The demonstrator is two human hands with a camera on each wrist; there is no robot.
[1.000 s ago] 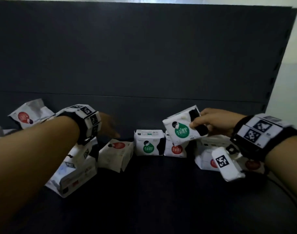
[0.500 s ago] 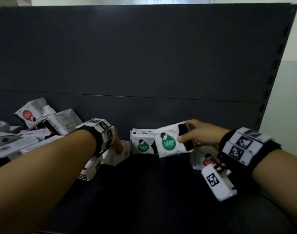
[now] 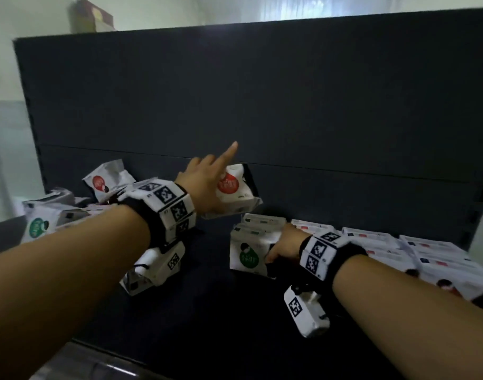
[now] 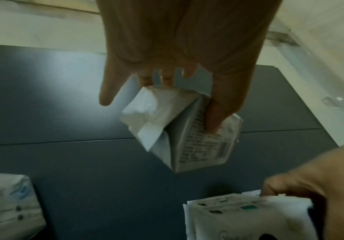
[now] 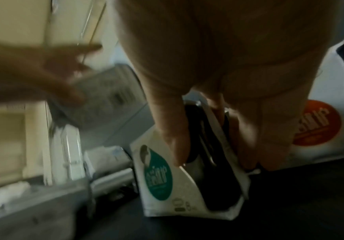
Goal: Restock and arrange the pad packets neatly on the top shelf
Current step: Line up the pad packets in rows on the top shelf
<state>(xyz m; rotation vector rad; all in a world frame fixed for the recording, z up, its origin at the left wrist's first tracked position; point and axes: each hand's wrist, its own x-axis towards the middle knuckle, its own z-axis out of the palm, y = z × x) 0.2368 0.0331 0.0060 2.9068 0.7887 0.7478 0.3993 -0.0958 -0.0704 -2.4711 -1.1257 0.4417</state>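
My left hand (image 3: 204, 182) holds a white pad packet with a red circle (image 3: 232, 192) in the air above the dark shelf (image 3: 207, 311), index finger pointing up. In the left wrist view the thumb and fingers pinch that packet (image 4: 187, 134). My right hand (image 3: 283, 246) grips a white packet with a green circle (image 3: 248, 255) that stands on the shelf beside a second green packet behind it. In the right wrist view the thumb and fingers clamp its dark side (image 5: 189, 183). A row of red-circle packets (image 3: 399, 248) lies to the right.
A loose heap of packets (image 3: 59, 215) sits at the shelf's left end, one red-circle packet (image 3: 106, 179) leaning on the dark back panel (image 3: 262, 91). A cardboard box (image 3: 91, 17) shows above the panel. Bare shelf lies between the heap and the row.
The left hand has picked a red-circle packet off the shelf and lifted it. The right hand has set its green packet down upright beside the other green one. The head view shifted.
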